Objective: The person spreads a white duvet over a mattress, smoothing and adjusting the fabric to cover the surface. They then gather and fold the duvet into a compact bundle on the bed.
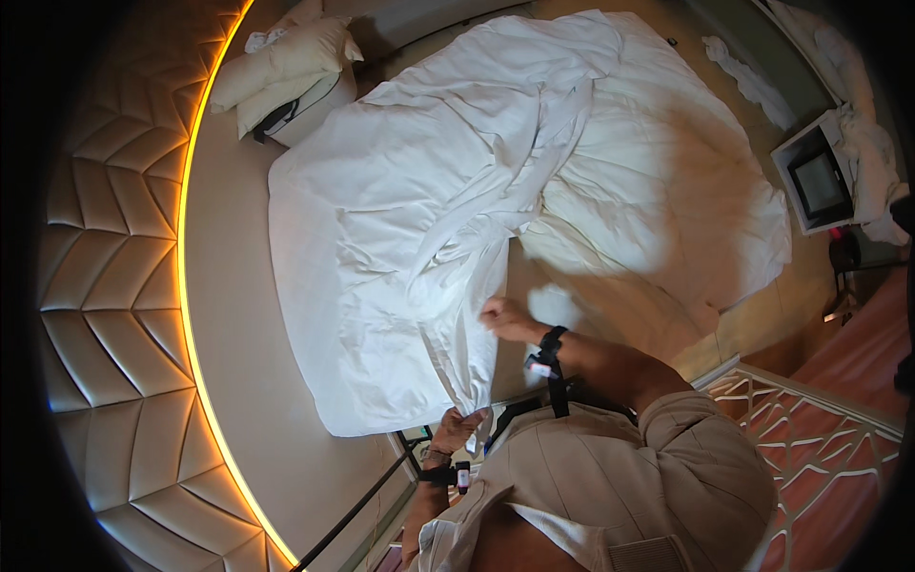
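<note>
Edges: the rumpled white fabric bedding point(400, 210) covers the upper surface of the bed and spreads rightward in a broad, loose sheet. Its left border runs as a smooth curve beside a plain beige surface point(233, 257), which separates it from the glowing amber light strip point(183, 210) and the padded brown wall panels in a chevron pattern point(114, 248). Its lower left corner is rounded; its right border lies over the tan floor point(753, 329).

Open room: a narrow wedge of tan surface shows between the two spreads of bedding, just above the right hand point(512, 320). Bare floor also shows along the right border, up to the white lattice screen with angular cut-outs point(810, 429). At the upper left, the cream pillows point(281, 71) are stacked near the bedding. A thin, straight black bar point(357, 510) runs beside the left forearm.

Hands: the left hand point(455, 431) grasps a gathered end of the bedding, drawn down into a narrow strip near the person's body. The right hand is higher, fingers curled, just beside the strip's right edge; whether it grips any cloth cannot be told.
</note>
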Motion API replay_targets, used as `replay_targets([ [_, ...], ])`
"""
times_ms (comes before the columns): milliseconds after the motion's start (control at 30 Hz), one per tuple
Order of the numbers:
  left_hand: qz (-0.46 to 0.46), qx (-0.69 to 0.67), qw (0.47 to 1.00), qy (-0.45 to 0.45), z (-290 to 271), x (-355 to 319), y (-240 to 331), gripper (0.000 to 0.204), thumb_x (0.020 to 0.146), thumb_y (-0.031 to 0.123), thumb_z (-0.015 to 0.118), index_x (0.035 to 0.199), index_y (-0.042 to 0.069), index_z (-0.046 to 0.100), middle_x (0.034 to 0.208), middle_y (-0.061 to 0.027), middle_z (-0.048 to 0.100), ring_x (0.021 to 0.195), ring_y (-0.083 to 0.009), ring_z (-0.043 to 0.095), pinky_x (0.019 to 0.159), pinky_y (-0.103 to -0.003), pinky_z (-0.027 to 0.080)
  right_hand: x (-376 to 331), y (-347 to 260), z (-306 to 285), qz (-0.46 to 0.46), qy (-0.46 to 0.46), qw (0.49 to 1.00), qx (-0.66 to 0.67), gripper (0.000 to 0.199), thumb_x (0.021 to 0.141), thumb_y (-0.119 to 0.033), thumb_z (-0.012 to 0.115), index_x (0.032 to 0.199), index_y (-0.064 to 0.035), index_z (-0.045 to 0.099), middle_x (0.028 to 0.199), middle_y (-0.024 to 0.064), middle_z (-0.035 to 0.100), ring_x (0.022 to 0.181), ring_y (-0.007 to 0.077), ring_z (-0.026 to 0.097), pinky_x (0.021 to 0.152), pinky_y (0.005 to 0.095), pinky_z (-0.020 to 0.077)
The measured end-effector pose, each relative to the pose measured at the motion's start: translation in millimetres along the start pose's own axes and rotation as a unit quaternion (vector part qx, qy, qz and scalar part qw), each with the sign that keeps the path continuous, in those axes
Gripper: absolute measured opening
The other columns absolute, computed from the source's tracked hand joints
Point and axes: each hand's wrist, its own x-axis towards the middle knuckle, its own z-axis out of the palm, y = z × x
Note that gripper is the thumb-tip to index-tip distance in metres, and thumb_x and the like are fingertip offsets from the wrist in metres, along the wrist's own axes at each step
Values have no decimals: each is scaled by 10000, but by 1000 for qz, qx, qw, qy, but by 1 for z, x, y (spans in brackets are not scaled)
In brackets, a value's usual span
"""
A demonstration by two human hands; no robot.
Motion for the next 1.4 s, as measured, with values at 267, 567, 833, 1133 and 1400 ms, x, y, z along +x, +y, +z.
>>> replay_targets([
  [267, 46, -8, 996, 73, 26, -26, 49, 116, 980, 164, 744, 1055, 81, 775, 935, 46, 768, 851, -55, 635, 747, -284, 527, 0, 70, -58, 157, 176, 970, -65, 388, 913, -349, 672, 1098, -8, 685, 984, 211, 752, 944, 367, 724, 859, 433, 563],
  [567, -32, 184, 976, 111, 17, -57, 74, 147, 971, 244, 763, 1033, 113, 790, 859, -27, 776, 771, -85, 674, 677, -290, 513, 127, 87, -52, 24, 365, 919, -147, 438, 915, -317, 666, 1257, -47, 623, 1076, 261, 719, 1018, 451, 684, 892, 511, 544],
  [833, 10, 199, 976, 88, -53, -46, 19, 188, 939, 241, 793, 966, 56, 776, 765, -45, 741, 650, -104, 599, 599, -306, 506, 175, 111, -131, 63, 371, 924, -72, 150, 988, -201, 558, 961, -66, 617, 723, 65, 694, 617, 163, 676, 528, 319, 540],
  [1133, -218, 467, 843, 155, -130, -14, -109, 344, 981, 355, 567, 1075, 84, 757, 1024, -213, 747, 993, -399, 724, 878, -505, 582, 155, -144, -204, -139, 353, 920, 96, 175, 1021, -158, 506, 1019, -22, 615, 754, 41, 638, 598, 109, 581, 547, 272, 495],
  [1400, -44, 455, 853, 254, -147, 38, -62, 416, 954, 279, 636, 1314, 70, 624, 1140, -287, 685, 1071, -466, 654, 917, -546, 539, 25, -6, -118, 46, 51, 982, 175, 244, 1038, -163, 549, 1213, 0, 600, 870, 32, 652, 739, 95, 607, 692, 267, 530],
])
